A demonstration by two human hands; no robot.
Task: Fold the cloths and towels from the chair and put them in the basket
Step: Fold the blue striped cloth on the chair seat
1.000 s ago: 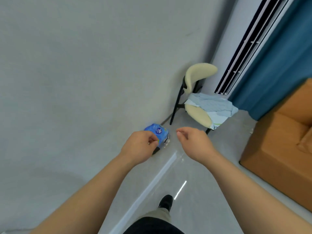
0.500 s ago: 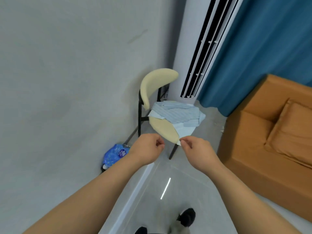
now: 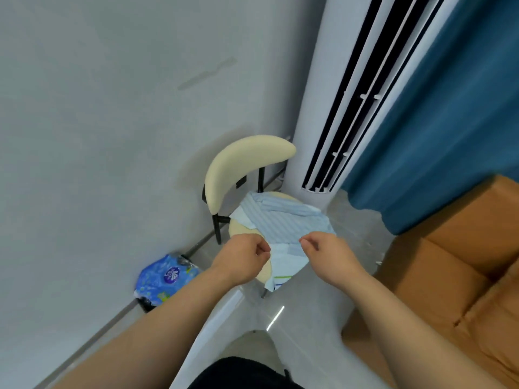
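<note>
A cream chair [image 3: 241, 164] with black legs stands against the grey wall. On its seat lies a pile of light blue striped cloths [image 3: 283, 220], with a white towel edge hanging over the front. My left hand [image 3: 241, 259] and my right hand [image 3: 328, 256] are raised side by side in front of the seat's near edge. Both have curled fingers and nothing visibly in them. Whether they touch the cloths I cannot tell. No basket is in view.
A blue plastic package [image 3: 163, 279] lies on the floor by the wall, left of the chair. A tall white air conditioner [image 3: 337, 108] and a blue curtain [image 3: 449, 108] stand behind. An orange sofa [image 3: 449, 276] fills the right side.
I have come closer to the chair, which now sits right behind my hands. The blue package has slid to the lower left. My hands keep the same curled pose.
</note>
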